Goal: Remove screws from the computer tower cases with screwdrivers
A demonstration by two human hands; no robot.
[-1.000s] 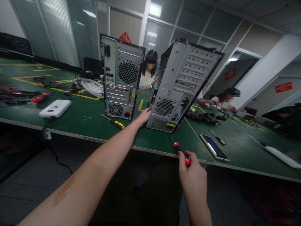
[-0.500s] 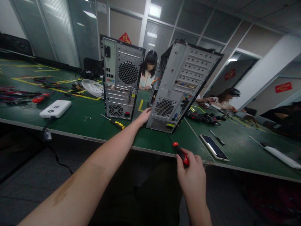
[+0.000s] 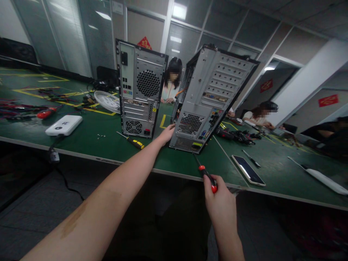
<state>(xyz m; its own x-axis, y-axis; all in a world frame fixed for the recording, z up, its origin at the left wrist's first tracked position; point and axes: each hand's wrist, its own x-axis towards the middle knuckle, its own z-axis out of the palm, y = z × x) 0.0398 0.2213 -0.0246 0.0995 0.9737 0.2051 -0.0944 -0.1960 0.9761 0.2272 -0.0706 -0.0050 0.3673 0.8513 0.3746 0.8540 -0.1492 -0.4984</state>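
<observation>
A grey computer case [image 3: 189, 124], tilted in my view, stands at the table's front with its rear panel facing me. My left hand [image 3: 168, 134] grips its lower left side, the fingertips partly hidden inside the open side. Closed round a red-and-black screwdriver [image 3: 207, 176] is my right hand [image 3: 221, 194]. The screwdriver's tip meets the case's bottom rear edge; exactly what it touches is too small to make out. A second computer case [image 3: 141, 83] stands upright to the left. In front of it lies a yellow-and-black screwdriver [image 3: 135, 143].
Several small screws [image 3: 101, 136] and a white power bank [image 3: 64, 125] lie to the left. A white basket [image 3: 107, 101] sits behind. Rightward are a phone [image 3: 248, 170], a thin dark-handled tool [image 3: 251, 158] and cables [image 3: 240, 136]. A person [image 3: 171, 85] sits across the table.
The screwdriver has turned and its handle has shifted slightly left, with my right hand's fingers rolled round it. My left hand and both cases stay in place.
</observation>
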